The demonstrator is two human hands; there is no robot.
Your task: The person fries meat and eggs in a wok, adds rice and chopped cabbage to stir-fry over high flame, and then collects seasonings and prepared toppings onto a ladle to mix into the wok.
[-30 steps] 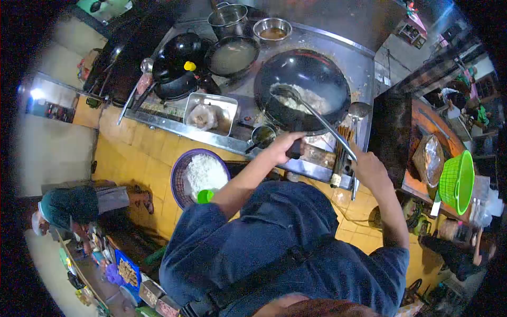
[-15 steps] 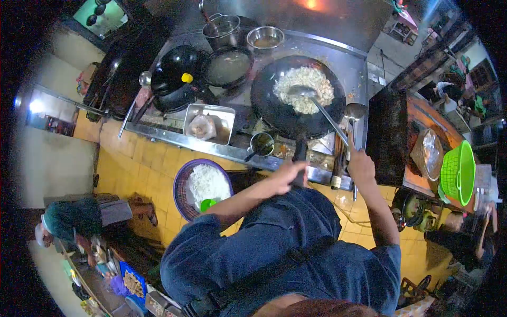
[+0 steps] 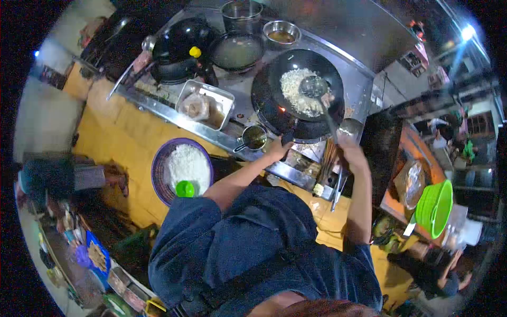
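Note:
Fingers of my left hand [image 3: 277, 150] are wrapped around the dark handle [image 3: 288, 138] of a black wok [image 3: 273, 79]. The wok tilts on the stove, with a small orange glow at its near rim. White rice with bits in it [image 3: 293, 90] lies in the wok. My right hand [image 3: 353, 154], slightly blurred, grips the shaft of a long metal ladle [image 3: 331, 119]. Its round bowl [image 3: 313, 86] rests over the rice. Beside my right hand, a second ladle [image 3: 350, 127] lies on the stove's right side.
A small pot of dark liquid [image 3: 254, 137] and a metal tray with a plastic bag [image 3: 217, 100] sit left of the wok. Behind are a pan [image 3: 236, 51] and steel bowl [image 3: 281, 36]. A purple basket [image 3: 157, 174] of rice stands lower left; a green basket [image 3: 434, 208] is right.
The wok has tilted and shifted on the burner, and the rice has gathered toward its middle. The ladle bowl has turned and moved across the rice. My head view has also turned.

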